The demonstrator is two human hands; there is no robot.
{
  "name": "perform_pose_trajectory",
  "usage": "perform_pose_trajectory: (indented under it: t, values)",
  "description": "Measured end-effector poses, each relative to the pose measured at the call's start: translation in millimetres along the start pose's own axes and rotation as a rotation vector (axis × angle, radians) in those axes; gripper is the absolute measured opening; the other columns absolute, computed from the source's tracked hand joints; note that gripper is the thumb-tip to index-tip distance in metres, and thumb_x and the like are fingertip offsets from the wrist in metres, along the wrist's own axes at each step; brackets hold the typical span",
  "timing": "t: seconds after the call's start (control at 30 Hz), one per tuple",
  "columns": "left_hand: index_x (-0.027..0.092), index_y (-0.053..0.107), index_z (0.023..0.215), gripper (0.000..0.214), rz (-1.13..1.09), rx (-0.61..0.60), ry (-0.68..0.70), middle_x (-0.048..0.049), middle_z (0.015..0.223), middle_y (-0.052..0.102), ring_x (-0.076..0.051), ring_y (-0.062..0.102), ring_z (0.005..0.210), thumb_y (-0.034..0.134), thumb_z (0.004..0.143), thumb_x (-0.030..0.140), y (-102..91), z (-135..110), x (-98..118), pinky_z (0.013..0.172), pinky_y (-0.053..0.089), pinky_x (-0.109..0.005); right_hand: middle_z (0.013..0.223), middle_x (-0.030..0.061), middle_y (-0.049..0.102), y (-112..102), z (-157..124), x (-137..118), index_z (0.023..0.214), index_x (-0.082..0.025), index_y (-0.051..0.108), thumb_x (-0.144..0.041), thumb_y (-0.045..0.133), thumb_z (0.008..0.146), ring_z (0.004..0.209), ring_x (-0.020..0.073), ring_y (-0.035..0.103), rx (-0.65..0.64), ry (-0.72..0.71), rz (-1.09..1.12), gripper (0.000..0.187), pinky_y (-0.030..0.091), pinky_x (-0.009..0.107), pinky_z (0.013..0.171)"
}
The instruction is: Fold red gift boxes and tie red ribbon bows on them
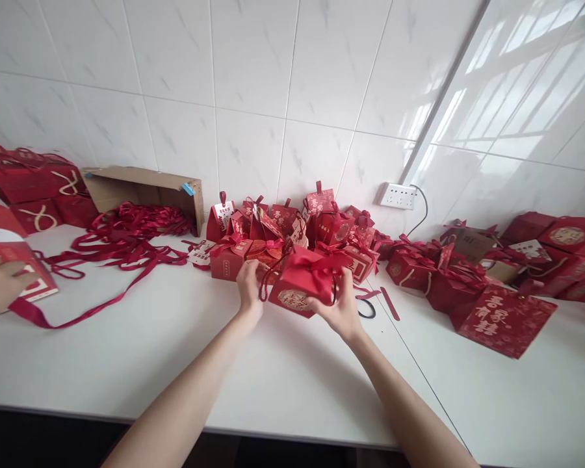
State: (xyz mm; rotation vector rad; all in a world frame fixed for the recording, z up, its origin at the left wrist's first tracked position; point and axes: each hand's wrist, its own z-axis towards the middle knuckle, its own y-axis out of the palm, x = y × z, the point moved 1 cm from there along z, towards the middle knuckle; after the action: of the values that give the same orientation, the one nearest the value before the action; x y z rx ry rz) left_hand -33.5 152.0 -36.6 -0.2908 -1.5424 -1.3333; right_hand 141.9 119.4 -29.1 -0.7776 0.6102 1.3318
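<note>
A red gift box with a gold round emblem and a red ribbon bow is held tilted just above the white table. My right hand grips its right side, thumb on the front near the bow. On the box's left, my left hand has its fingers closed at the dark red cord handle; the fingertips are partly hidden. Right behind my hands stand several finished red gift boxes with bows and tags.
A cardboard carton spills red ribbons across the table on the left. Another person's hand holds red printed card at the far left. More red boxes stand to the right. A power strip is on the tiled wall.
</note>
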Motion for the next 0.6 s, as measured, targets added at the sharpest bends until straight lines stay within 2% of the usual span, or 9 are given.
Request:
perform_pose_trajectory:
  t: [0.1, 0.17, 0.3, 0.37, 0.5, 0.6]
  values:
    - [0.018, 0.047, 0.057, 0.021, 0.089, -0.049, 0.135, 0.0029, 0.059, 0.049, -0.01, 0.048, 0.056, 0.055, 0.069, 0.034, -1.4, 3, 7, 0.055, 0.039, -0.021, 0.118, 0.0124, 0.04, -6, 3, 0, 0.122, -0.025, 0.039, -0.045, 0.076, 0.058, 0.116, 0.032, 0.042, 0.033, -0.366, -0.435, 0.076, 0.043, 0.055, 0.094]
    - [0.018, 0.047, 0.056, 0.026, 0.165, -0.139, 0.23, 0.0021, 0.059, 0.048, -0.011, 0.047, 0.059, 0.053, 0.073, 0.037, -0.5, -1, 12, 0.057, 0.039, -0.022, 0.119, 0.0123, 0.036, -9, 4, 1, 0.126, -0.027, 0.035, -0.044, 0.074, 0.063, 0.115, 0.0313, 0.042, 0.028, -0.463, -0.55, 0.075, 0.044, 0.055, 0.092]
    - [0.018, 0.051, 0.067, 0.025, 0.336, -0.399, 0.328, 0.0018, 0.062, 0.05, -0.012, 0.048, 0.059, 0.054, 0.076, 0.042, 3.4, -13, 16, 0.056, 0.039, -0.023, 0.121, 0.0124, 0.034, -12, 5, 3, 0.13, -0.029, 0.03, -0.041, 0.071, 0.068, 0.116, 0.0309, 0.042, 0.02, -0.503, -0.596, 0.075, 0.045, 0.055, 0.091]
    - [0.018, 0.053, 0.073, 0.023, 0.393, -0.47, 0.336, 0.0014, 0.066, 0.053, -0.012, 0.051, 0.061, 0.059, 0.074, 0.04, 5.3, -18, 16, 0.059, 0.04, -0.023, 0.121, 0.0127, 0.033, -12, 6, 4, 0.13, -0.028, 0.029, -0.041, 0.071, 0.068, 0.117, 0.0312, 0.041, 0.018, -0.509, -0.602, 0.076, 0.045, 0.055, 0.092]
    - [0.018, 0.052, 0.074, 0.018, 0.458, -0.439, 0.372, 0.0003, 0.071, 0.056, -0.013, 0.055, 0.068, 0.061, 0.074, 0.034, 7.8, -22, 15, 0.066, 0.043, -0.024, 0.122, 0.0129, 0.033, -13, 6, 7, 0.131, -0.028, 0.029, -0.04, 0.071, 0.068, 0.119, 0.0315, 0.04, 0.005, -0.511, -0.606, 0.076, 0.044, 0.055, 0.093]
    - [0.018, 0.053, 0.076, 0.014, 0.453, -0.419, 0.388, 0.0, 0.072, 0.057, -0.013, 0.056, 0.069, 0.06, 0.075, 0.03, 8.4, -21, 16, 0.065, 0.044, -0.024, 0.124, 0.0129, 0.032, -14, 7, 11, 0.131, -0.029, 0.028, -0.041, 0.07, 0.069, 0.118, 0.0311, 0.041, -0.033, -0.495, -0.615, 0.076, 0.045, 0.054, 0.093]
